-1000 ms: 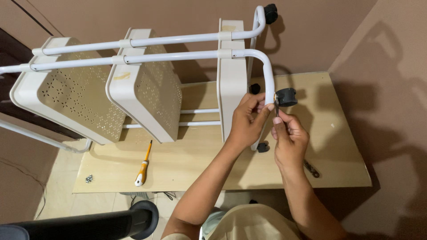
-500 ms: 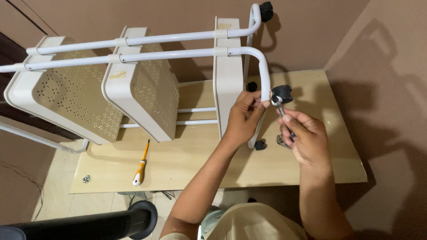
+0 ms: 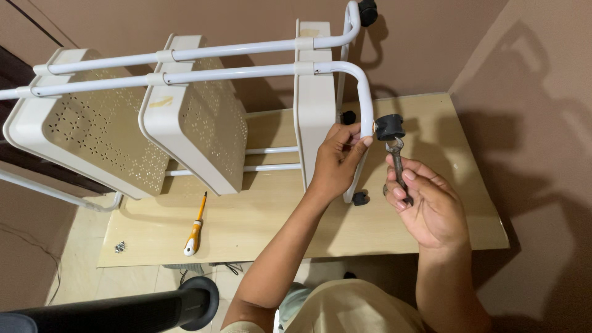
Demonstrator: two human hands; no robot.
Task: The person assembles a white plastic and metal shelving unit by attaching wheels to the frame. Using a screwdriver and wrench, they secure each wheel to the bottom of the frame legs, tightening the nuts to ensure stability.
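A white metal cart lies on its side on a wooden board [image 3: 277, 216], its white tube frame [image 3: 367, 98] curving down in front of me. My left hand [image 3: 336, 161] grips that tube just below a black caster wheel [image 3: 390, 126]. My right hand [image 3: 428, 206] holds a dark metal wrench [image 3: 398, 168], its open jaw just under the caster and off the wheel's stem. Three perforated cream trays [image 3: 197, 123] hang from the frame to the left.
A yellow-handled screwdriver [image 3: 196, 232] lies on the board near its front edge, with a few small screws [image 3: 119, 247] at the left corner. More black casters [image 3: 361, 198] sit on the other tube ends. A black chair armrest [image 3: 148, 308] is below left. Walls close in behind and right.
My right hand has drawn down and to the right, pulling the wrench off the caster's stem and holding it lower. My left hand stays on the tube.
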